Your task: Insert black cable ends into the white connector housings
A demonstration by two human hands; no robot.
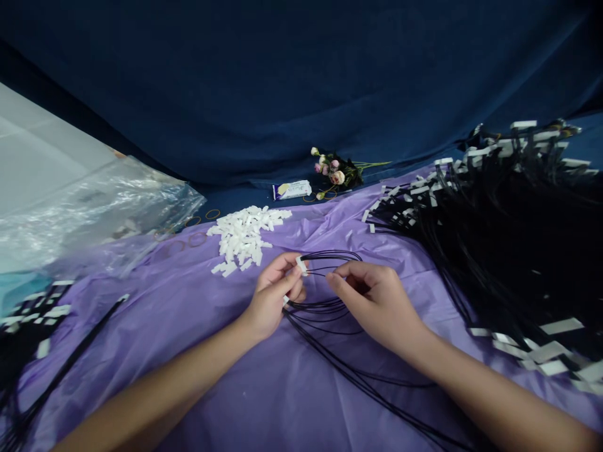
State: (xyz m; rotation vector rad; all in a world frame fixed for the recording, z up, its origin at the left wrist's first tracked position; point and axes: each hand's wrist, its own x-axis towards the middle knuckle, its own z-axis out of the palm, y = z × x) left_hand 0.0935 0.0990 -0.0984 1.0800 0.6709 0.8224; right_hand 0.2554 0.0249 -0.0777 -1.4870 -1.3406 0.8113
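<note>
My left hand (272, 300) is closed, pinching a small white connector (301, 266) between thumb and fingers. Thin black wires (332, 253) run out of that connector and loop to the right. Lower in the same hand sits another white connector (285, 301), partly hidden by the fingers, with more black wires trailing toward the bottom right. Thumb and forefinger of my right hand (377, 295) close on a single black wire (318, 274) just right of the upper connector. The fingertips hide the wire's far part.
A heap of loose white connectors (245, 235) lies on the purple sheet (198, 364). Large bundles of black wires with white ends (509, 238) fill the right; a smaller bundle (51, 311) lies left. Behind are clear plastic (117, 201), rubber bands (213, 214), a wrapped snack (292, 189) and artificial flowers (336, 169).
</note>
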